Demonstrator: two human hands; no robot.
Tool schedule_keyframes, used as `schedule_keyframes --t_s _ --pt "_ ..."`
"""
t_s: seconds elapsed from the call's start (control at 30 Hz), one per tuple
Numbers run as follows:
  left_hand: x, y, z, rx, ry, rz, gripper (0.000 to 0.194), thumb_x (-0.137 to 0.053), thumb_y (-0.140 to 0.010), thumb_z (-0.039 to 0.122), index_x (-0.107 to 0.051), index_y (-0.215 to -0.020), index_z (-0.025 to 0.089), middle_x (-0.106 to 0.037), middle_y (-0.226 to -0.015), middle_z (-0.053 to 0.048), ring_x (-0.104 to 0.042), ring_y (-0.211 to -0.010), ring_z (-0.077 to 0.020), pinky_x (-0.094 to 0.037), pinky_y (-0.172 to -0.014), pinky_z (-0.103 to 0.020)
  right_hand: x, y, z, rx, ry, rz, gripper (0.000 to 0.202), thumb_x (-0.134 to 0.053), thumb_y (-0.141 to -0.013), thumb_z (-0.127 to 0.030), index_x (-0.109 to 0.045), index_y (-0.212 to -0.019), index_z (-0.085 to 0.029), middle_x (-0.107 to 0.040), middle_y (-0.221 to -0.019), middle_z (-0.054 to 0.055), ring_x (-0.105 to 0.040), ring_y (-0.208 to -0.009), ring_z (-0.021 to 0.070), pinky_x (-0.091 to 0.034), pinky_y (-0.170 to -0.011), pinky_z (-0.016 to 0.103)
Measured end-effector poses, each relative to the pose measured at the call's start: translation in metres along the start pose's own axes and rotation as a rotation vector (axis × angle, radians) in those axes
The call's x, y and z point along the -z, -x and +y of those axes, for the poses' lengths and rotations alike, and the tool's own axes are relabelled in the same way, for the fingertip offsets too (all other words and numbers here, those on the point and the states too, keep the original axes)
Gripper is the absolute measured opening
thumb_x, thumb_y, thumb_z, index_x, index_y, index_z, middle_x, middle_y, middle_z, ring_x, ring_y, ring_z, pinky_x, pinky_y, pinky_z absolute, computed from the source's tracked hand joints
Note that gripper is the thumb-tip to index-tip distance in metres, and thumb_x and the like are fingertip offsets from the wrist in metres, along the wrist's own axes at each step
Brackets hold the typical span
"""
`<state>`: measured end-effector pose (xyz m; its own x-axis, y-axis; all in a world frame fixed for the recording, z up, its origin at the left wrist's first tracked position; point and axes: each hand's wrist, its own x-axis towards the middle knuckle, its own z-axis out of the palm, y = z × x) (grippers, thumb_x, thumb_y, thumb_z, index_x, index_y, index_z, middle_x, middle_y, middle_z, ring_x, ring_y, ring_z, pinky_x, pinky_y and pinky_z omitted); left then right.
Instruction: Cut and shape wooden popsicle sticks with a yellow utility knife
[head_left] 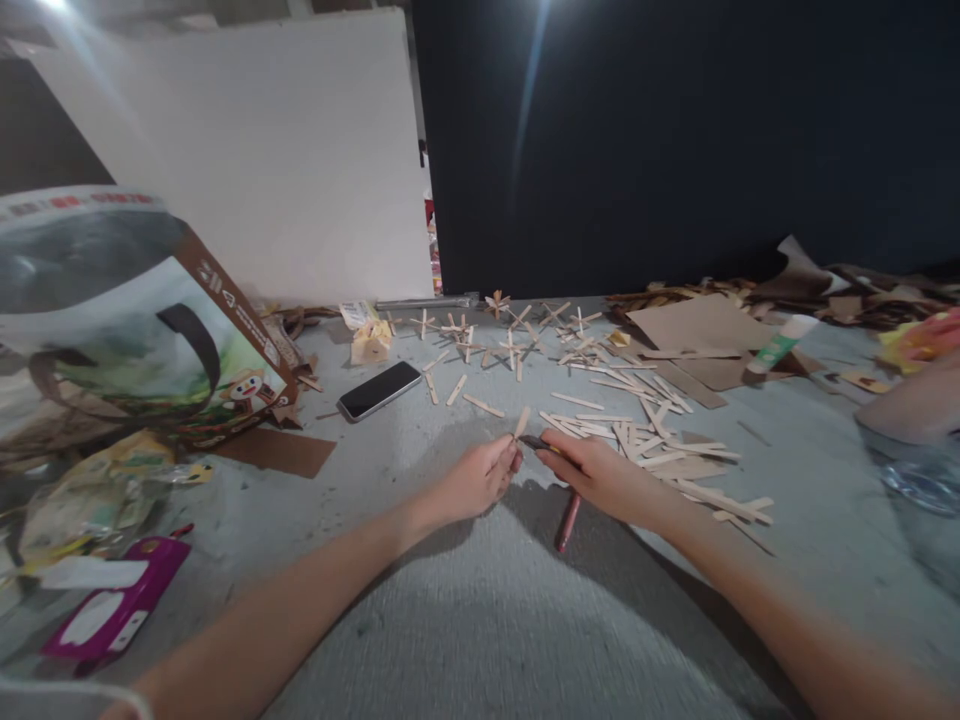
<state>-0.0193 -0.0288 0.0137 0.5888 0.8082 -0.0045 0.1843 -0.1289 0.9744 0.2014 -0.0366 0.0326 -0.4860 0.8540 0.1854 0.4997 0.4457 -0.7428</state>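
Note:
My left hand (484,476) is closed around the lower part of a wooden craft stick (523,420), whose upper end sticks up past the fingertips. My right hand (592,470) grips what looks like a dark utility knife (534,442), with its tip touching or very close to the stick. Fine detail where they meet is too small to make out. Below the right hand a reddish pen (568,524) lies on the grey table (450,620). Loose craft sticks (645,440) lie in a pile beyond and beside the right hand.
Crossed-stick shapes (511,345) stand toward the back. A phone (379,390) lies left of them. Cardboard sheets (697,325) and a glue stick (781,345) are at right, near another person's blurred arm (915,405). A printed bag (150,330) and purple device (120,605) sit at left.

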Motion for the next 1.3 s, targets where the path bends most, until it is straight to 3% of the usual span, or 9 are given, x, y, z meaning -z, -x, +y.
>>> schedule_keyframes --t_s 0.23,0.4,0.53,1.03,1.3 --pt "0.002 -0.001 -0.005 0.003 -0.011 -0.057 0.051 -0.04 -0.101 0.072 -0.048 -0.09 0.022 -0.045 -0.073 0.003 -0.038 -0.058 -0.0104 -0.031 -0.051 -0.022 0.009 0.001 0.001 0.021 -0.066 -0.074 0.042 -0.051 -0.103 -0.057 -0.045 -0.075 -0.026 -0.044 -0.06 -0.004 -0.04 -0.054 0.0151 -0.029 -0.053 0.027" --pt "-0.003 0.0 -0.006 0.009 0.027 -0.064 0.049 -0.043 -0.101 0.07 -0.048 -0.089 0.022 -0.044 -0.072 0.004 -0.036 -0.056 -0.0098 -0.03 -0.051 -0.023 0.006 0.003 0.003 -0.075 -0.29 -0.159 0.05 -0.05 -0.101 -0.068 -0.042 -0.076 -0.025 -0.042 -0.059 -0.007 -0.037 -0.048 0.0103 -0.031 -0.045 0.023" --pt "-0.009 0.0 -0.003 -0.024 0.128 -0.012 0.048 -0.043 -0.101 0.069 -0.043 -0.086 0.023 -0.036 -0.066 0.007 -0.03 -0.052 -0.0091 -0.027 -0.049 -0.023 -0.003 0.003 0.002 -0.185 -0.5 -0.176 0.053 -0.052 -0.096 -0.075 -0.041 -0.081 -0.026 -0.04 -0.057 -0.011 -0.031 -0.037 0.006 -0.026 -0.034 0.02" --pt "-0.011 -0.002 -0.002 -0.044 0.226 0.034 0.055 -0.044 -0.097 0.077 -0.04 -0.086 0.023 -0.03 -0.065 0.01 -0.024 -0.049 -0.0069 -0.024 -0.047 -0.022 -0.014 0.0 -0.012 -0.356 -0.834 -0.219 0.054 -0.062 -0.092 -0.074 -0.042 -0.083 -0.025 -0.042 -0.056 -0.013 -0.023 -0.033 0.0021 -0.021 -0.028 0.013" --pt "-0.013 -0.002 -0.002 -0.05 0.245 0.039 0.056 -0.044 -0.097 0.079 -0.04 -0.087 0.023 -0.03 -0.065 0.01 -0.024 -0.049 -0.0067 -0.023 -0.046 -0.022 -0.017 0.0 -0.011 -0.373 -0.896 -0.219 0.053 -0.064 -0.091 -0.073 -0.044 -0.084 -0.025 -0.042 -0.056 -0.013 -0.021 -0.032 0.0022 -0.018 -0.027 0.014"
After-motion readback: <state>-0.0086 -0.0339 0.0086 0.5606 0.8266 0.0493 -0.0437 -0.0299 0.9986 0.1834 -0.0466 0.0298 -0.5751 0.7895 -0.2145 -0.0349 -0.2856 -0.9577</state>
